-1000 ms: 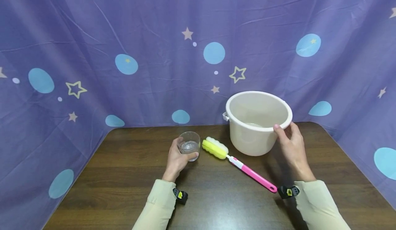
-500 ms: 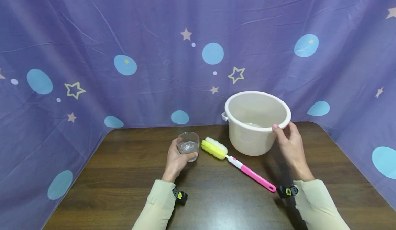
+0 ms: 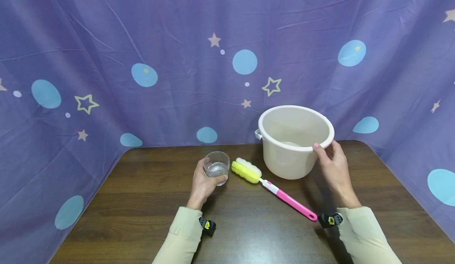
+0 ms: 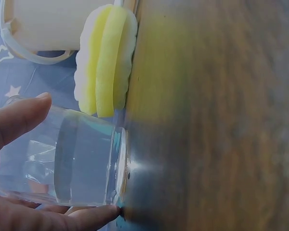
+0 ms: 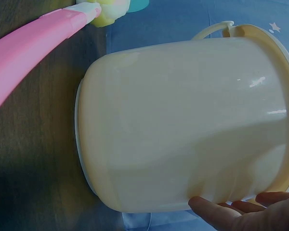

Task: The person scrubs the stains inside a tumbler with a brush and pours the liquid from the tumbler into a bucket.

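My left hand (image 3: 204, 185) holds a clear drinking glass (image 3: 217, 159), thumb on the near side and fingers round the other. The glass (image 4: 86, 156) stands upright on the table, partly filled with clear liquid. My right hand (image 3: 335, 169) holds the white bucket (image 3: 288, 161) at its right side, with the thumb at the rim and the fingers against the outer wall. Between the two lies a sponge bottle brush (image 3: 247, 170), with a yellow and white head and a pink handle (image 3: 295, 204). In the right wrist view the fingertips touch the bucket wall (image 5: 183, 120).
The brown wooden table (image 3: 142, 208) carries all of these. Behind it hangs a purple curtain (image 3: 177, 58) with stars and blue dots, close to the bucket's back. The brush handle's end lies beside my right wrist's black camera strap (image 3: 330, 220).
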A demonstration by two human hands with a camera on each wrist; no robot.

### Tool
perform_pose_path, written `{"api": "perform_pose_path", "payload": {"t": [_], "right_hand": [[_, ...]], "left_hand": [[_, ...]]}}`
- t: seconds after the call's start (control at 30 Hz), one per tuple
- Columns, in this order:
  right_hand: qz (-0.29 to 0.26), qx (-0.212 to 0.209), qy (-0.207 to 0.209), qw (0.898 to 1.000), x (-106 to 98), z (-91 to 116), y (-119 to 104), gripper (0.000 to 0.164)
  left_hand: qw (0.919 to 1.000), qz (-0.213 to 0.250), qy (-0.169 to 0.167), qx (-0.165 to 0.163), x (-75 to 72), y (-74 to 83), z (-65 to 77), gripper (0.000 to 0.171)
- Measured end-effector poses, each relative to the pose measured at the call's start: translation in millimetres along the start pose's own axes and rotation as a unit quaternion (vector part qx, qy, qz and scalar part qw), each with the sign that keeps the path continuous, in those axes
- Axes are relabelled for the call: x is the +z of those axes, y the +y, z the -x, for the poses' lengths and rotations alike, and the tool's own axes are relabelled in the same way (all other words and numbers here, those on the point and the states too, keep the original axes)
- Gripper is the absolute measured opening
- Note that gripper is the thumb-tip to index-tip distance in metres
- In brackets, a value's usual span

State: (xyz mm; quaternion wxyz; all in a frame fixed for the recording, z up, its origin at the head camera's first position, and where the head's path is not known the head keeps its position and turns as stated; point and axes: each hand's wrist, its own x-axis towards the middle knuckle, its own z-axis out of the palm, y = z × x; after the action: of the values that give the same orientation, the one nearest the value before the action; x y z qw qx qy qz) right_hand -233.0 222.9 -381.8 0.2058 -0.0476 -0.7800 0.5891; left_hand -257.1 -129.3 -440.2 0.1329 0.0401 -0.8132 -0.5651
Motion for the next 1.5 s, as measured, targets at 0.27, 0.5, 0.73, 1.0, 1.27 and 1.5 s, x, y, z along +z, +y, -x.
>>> {"api": "perform_pose_path", "payload": {"t": [0.27, 0.5, 0.73, 1.0, 1.27, 1.5], "right_hand": [[-0.006, -0.002, 0.001, 1.000, 1.2, 0.9, 0.3, 0.065], [-0.005, -0.001, -0.002, 1.000, 1.4, 1.6, 0.5, 0.066], [-0.008, 0.002, -0.003, 1.000, 2.0, 1.9, 0.3, 0.066], [-0.007, 0.003, 0.000, 1.000, 2.5, 1.5, 0.5, 0.066], [-0.016, 0.000, -0.001, 1.000, 4.2, 1.2, 1.6, 0.065], [-0.016, -0.005, 0.004, 1.000, 2.9, 1.3, 1.3, 0.064]], "left_hand": [[0.9999, 0.012, 0.007, -0.003, 0.5, 3.0, 1.8, 0.085], [0.9998, 0.018, 0.007, -0.009, 0.4, 5.0, 3.2, 0.085], [0.9999, 0.010, 0.001, -0.013, -0.6, 9.7, 5.2, 0.086], [0.9999, 0.014, -0.003, -0.001, -0.9, 17.1, 7.5, 0.086], [0.9997, 0.024, -0.005, 0.001, -0.7, 22.7, 9.6, 0.085], [0.9994, 0.029, -0.008, 0.020, 2.5, 30.0, 11.4, 0.086]]}}
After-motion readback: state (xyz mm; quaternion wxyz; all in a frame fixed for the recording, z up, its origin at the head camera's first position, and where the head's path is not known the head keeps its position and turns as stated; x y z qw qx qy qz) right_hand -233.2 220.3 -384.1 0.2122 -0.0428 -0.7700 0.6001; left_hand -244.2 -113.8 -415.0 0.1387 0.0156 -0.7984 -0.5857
